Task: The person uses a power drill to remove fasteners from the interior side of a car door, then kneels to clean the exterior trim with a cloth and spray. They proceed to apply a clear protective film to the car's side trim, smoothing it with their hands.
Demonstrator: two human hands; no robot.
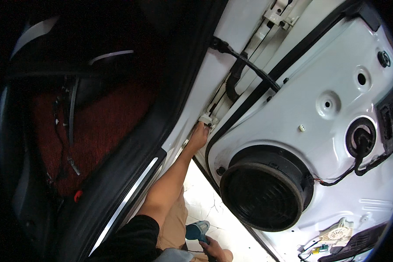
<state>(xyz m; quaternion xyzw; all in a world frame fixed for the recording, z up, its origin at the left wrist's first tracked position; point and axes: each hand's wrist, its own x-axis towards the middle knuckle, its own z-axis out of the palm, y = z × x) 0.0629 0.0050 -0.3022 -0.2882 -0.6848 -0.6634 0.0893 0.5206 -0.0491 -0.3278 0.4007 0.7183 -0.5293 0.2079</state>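
My left hand (199, 135) reaches up into the gap between the car body and the opened door. Its fingers close around the lower door hinge (205, 119), a white-painted metal piece; some fingertips are hidden behind it. Low in the picture, my right hand (212, 249) is wrapped around the dark end of a teal handheld tool (194, 232). The tool's exact kind is hard to make out. Beside my left hand stands the bare white inner door panel (266, 126), its trim off.
A large round black speaker (262, 196) juts from the door. A door check strap (249, 65) and a corrugated wiring boot (232, 85) span the gap. The sill (131, 196) and the dark cabin with reddish carpet (105, 126) lie left. Pale tiled floor (201, 196) shows below.
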